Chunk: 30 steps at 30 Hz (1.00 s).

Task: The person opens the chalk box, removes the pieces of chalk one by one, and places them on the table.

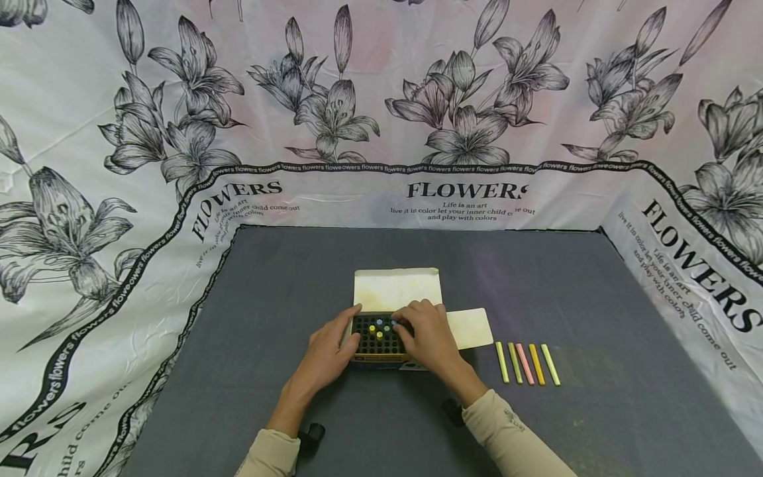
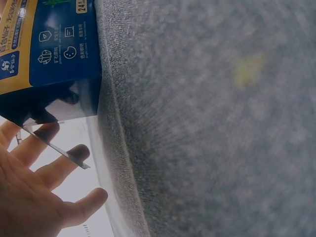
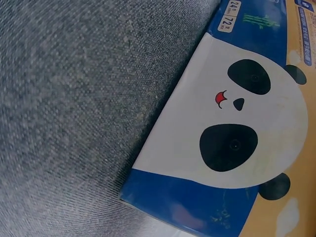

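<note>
A blue and yellow chalk box [image 1: 379,358] stands with its lid raised, around a dark holder [image 1: 363,341] full of round holes. Several chalk sticks, yellow, blue and green, poke up from the holder. My left hand [image 1: 328,344] rests along the box's left side, its fingers extended; in the left wrist view, spread fingers [image 2: 61,170] lie by a side flap. Over the holder's right part, my right hand [image 1: 432,334] pinches the top of a blue chalk stick [image 1: 394,322]. The right wrist view shows the box's panda print [image 3: 247,103] but no fingers.
To the right of the box, several chalk sticks [image 1: 524,363] in yellow, green, pink and orange lie in a row on the grey tabletop [image 1: 268,285]. The cream lid flap [image 1: 396,288] stands behind the holder, and a side flap [image 1: 469,329] sticks out right. Flower-printed cloth [image 1: 334,199] surrounds the table.
</note>
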Motion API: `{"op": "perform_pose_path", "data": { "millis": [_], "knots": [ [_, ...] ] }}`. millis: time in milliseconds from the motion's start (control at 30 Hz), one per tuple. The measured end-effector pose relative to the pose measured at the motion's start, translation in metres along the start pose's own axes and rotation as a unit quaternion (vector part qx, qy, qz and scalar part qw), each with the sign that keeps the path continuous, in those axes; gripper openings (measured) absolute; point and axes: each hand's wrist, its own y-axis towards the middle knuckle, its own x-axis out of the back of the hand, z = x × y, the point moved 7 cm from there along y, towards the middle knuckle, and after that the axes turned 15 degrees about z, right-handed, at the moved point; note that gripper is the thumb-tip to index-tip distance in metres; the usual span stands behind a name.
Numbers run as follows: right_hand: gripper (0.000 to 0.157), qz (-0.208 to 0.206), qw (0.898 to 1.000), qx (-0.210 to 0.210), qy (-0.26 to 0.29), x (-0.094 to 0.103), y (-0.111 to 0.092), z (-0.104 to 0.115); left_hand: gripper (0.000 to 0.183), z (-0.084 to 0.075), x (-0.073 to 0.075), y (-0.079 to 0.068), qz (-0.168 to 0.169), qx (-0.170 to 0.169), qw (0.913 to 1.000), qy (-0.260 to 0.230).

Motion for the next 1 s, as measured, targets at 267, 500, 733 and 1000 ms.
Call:
{"op": "perform_pose_path", "data": {
  "millis": [267,500,733,1000],
  "knots": [
    [0.014,0.001,1.0,-0.008,0.02,-0.002,-0.001,-0.003,0.053,0.0,0.0,-0.001,-0.001,0.0,1.0,-0.002],
    [0.017,-0.003,0.998,-0.005,0.068,0.0,-0.003,-0.005,0.053,0.0,0.0,0.0,-0.001,-0.002,1.0,-0.001],
    [0.017,-0.002,0.995,-0.007,0.104,0.004,-0.004,-0.005,0.053,-0.001,0.001,0.0,-0.005,-0.008,1.0,0.002],
    [0.015,-0.011,0.992,0.012,0.123,0.009,-0.004,-0.005,0.053,-0.001,0.001,0.0,0.002,0.005,1.0,0.0]
  ]
}}
